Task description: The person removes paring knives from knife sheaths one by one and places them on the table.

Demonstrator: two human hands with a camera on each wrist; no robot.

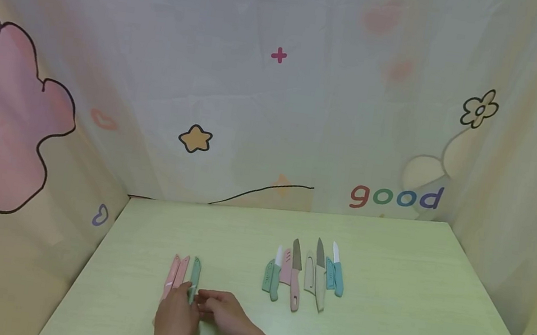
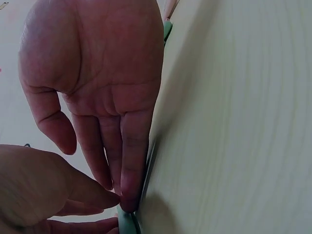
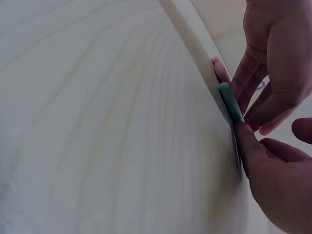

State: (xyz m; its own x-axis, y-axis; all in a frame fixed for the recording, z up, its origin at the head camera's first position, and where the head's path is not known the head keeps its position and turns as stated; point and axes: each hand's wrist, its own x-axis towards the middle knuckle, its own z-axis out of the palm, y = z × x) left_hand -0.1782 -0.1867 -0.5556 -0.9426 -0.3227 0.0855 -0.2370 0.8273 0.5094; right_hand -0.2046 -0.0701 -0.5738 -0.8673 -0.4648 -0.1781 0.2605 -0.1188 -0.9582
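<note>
On the left part of the table lie two slim pink knives (image 1: 173,271) beside a matching green knife (image 1: 196,271), tips pointing away. My left hand (image 1: 175,319) overlaps the pink ones and pinches the green knife between thumb and fingers. From the right, my right hand (image 1: 231,316) reaches in with extended fingers. In the right wrist view, its fingertip touches the end of the green knife (image 3: 231,101), and its thumb stands apart. The left wrist view has the right palm (image 2: 117,63) facing the camera and the left hand (image 2: 44,190) at the green knife's end.
Right of the hands lies a row of bare knives with sheaths beside them: a green-handled knife (image 1: 275,281), a pink knife (image 1: 295,284), a cream-handled knife (image 1: 319,287) and a blue-handled knife (image 1: 337,278). A printed curtain (image 1: 276,112) stands behind the pale table (image 1: 406,321).
</note>
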